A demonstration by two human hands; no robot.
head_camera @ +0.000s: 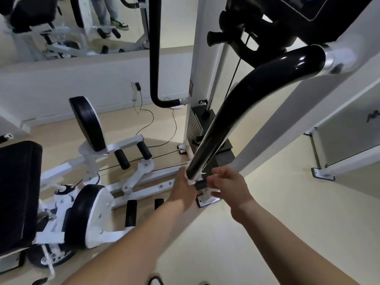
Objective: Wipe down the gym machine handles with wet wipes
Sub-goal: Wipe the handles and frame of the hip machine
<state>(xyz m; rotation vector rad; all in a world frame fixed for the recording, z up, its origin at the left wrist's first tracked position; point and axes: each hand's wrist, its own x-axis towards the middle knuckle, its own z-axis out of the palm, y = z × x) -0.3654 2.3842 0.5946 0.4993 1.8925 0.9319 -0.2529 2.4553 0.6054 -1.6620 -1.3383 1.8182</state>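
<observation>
The left hand (183, 187) is gripping a white wet wipe (190, 180) around the lowest end of the black handle (234, 108), its fingers mostly hidden behind the bar. That wrap is probably letting the wipe reach the whole circumference at once rather than one face. The right hand (228, 182) is hovering just beside the same tip with curled fingers. Whether it is pinching a loose corner of the wipe or holding nothing cannot be told, since a white scrap beneath it could be wipe or frame. It seems to be steadying the free end so the bar is not swinging away under pressure.

Above the grip the handle is rising in a long glossy curve to its chrome collar (337, 60), an unobstructed run for sliding the wipe upward. Just behind the tip are the weight stack (195, 124) and the frame's base foot (207, 200), so room is tightest there. Open floor (267, 212) is lying to the right. A second black handle (154, 58) is hanging well apart on the far side, likely awaiting its turn.
</observation>
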